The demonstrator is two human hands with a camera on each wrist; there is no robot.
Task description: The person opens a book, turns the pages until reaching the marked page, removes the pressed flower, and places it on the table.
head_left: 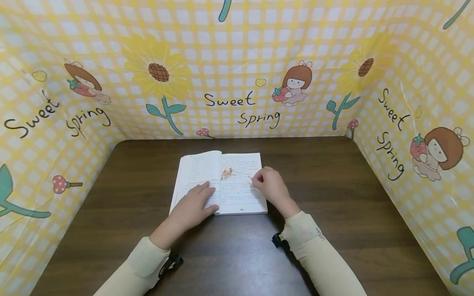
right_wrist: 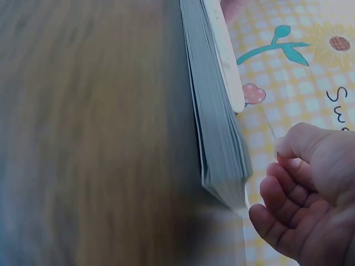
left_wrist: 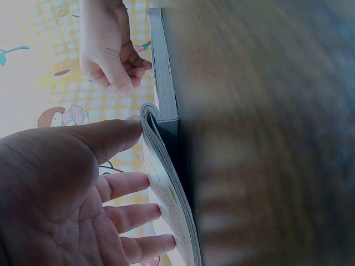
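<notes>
An open book (head_left: 240, 197) lies on the table with printed pages facing up. My left hand (head_left: 194, 205) rests on its left page, fingers spread and fairly straight, thumb by the centre fold. In the left wrist view the fingertips (left_wrist: 148, 210) touch the curved page. Over the right page's outer edge my right hand (head_left: 272, 185) pinches a thin pale strand (right_wrist: 271, 124) between thumb and forefinger, other fingers curled. A small orange-brown, leaf-like piece (head_left: 227, 173) lies on the right page near the fold, with faint thin lines running from it toward the right hand.
The dark wooden table (head_left: 314, 172) spreads around the book. A yellow checked cloth (head_left: 237, 61) with printed flowers and girls stands as walls at the back and both sides. Black straps with devices are on both wrists.
</notes>
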